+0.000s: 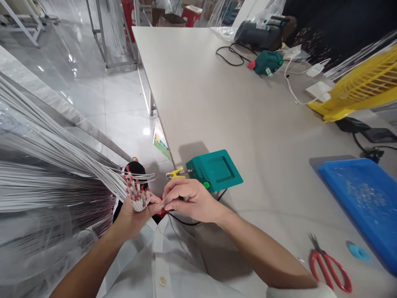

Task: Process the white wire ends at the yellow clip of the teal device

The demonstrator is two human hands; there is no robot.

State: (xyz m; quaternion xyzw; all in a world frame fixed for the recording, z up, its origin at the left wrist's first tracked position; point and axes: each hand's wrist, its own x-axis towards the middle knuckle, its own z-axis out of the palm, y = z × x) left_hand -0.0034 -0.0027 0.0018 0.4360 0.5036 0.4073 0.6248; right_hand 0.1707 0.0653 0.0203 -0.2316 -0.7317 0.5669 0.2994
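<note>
My left hand [135, 217] is closed around a bundle of thin white wires [139, 200] with red ends pointing up. Its thumb and index finger meet the fingertips of my right hand [192, 198], which is pinched together. Whatever lies between the fingertips is too small to make out. Just beyond my right hand, a teal box-shaped device [214, 169] with a green button sits at the table's edge. A yellow clip [175, 174] sticks out from its left side. Many more long white wires [62, 145] run in from the left toward my left hand.
On the table [198, 95] at right are red-handled scissors [328, 265], a blue tray [362, 194] with small clear pieces, and a yellow fan [362, 82]. Farther back stand a dark motor [260, 35] and a green device [268, 62] with cables.
</note>
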